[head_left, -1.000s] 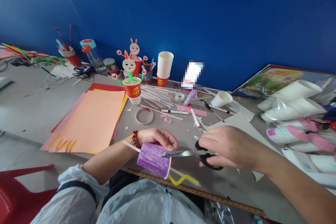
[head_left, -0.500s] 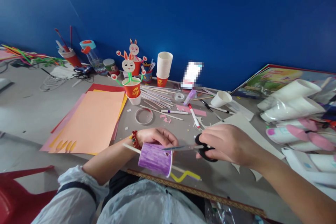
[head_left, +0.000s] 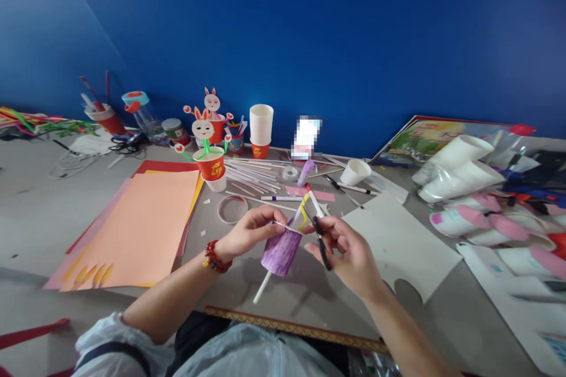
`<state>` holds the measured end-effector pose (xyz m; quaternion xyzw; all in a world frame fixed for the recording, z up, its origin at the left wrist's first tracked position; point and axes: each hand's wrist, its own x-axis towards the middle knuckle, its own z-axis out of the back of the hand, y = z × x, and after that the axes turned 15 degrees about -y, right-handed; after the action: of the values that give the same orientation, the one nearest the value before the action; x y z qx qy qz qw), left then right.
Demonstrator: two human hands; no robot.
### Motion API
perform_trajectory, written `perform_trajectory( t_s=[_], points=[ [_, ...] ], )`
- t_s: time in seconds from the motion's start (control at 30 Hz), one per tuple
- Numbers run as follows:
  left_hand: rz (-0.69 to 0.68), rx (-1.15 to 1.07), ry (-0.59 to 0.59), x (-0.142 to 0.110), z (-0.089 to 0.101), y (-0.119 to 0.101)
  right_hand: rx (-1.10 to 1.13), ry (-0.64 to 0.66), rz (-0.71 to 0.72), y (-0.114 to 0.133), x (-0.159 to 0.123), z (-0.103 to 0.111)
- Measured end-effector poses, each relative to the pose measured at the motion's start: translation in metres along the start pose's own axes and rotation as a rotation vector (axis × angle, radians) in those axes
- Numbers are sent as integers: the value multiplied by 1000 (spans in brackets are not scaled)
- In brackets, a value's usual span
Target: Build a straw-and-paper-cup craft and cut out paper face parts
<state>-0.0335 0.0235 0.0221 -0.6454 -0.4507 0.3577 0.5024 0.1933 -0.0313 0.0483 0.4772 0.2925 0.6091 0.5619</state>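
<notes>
My left hand pinches the rim of a purple-coloured paper cup, which it holds tilted with its mouth upward. A small hole shows in the cup's side near the rim. A white stick pokes out through the bottom, and a bent yellow pipe cleaner rises out of the mouth. In my right hand is a pair of scissors with black handles, held just right of the cup. The scissors' blades lie close to the rim and are partly hidden; whether they touch it I cannot tell.
Coloured paper sheets lie on the left. Behind the cup are a tape roll, paper straws, rabbit cup figures and stacked white cups. Cut white paper and bagged cups are on the right.
The cup has turned from lying sideways to mouth up, its stick now pointing down. The scissors came away from the hole in its side and swung toward the rim. The view shifted slightly.
</notes>
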Motion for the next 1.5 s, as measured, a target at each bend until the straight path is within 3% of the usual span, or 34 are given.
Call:
perform_trajectory(
  t_s=[0.1,0.2,0.27,0.57,0.8,1.07,1.3,1.5],
  points=[
    [-55,27,-64,-2,-3,2,-43,-92,59,-5,-3,-8],
    [-96,33,-160,-2,-4,4,-148,-251,226,-11,-1,-9],
    [-127,28,-227,-1,-5,5,-263,-289,350,-13,0,-5],
    [-229,96,-407,-4,-7,2,-659,-79,606,-5,-13,37],
    [-292,165,-412,-8,-10,0,-863,-96,794,0,-13,46],
    [-393,271,-437,-9,-8,3,-981,-40,888,10,-9,48],
    [-402,258,-465,-10,-11,3,-980,-10,925,19,-5,48],
    [-399,227,-447,-11,-13,0,-880,33,820,15,-3,50]
  ],
)
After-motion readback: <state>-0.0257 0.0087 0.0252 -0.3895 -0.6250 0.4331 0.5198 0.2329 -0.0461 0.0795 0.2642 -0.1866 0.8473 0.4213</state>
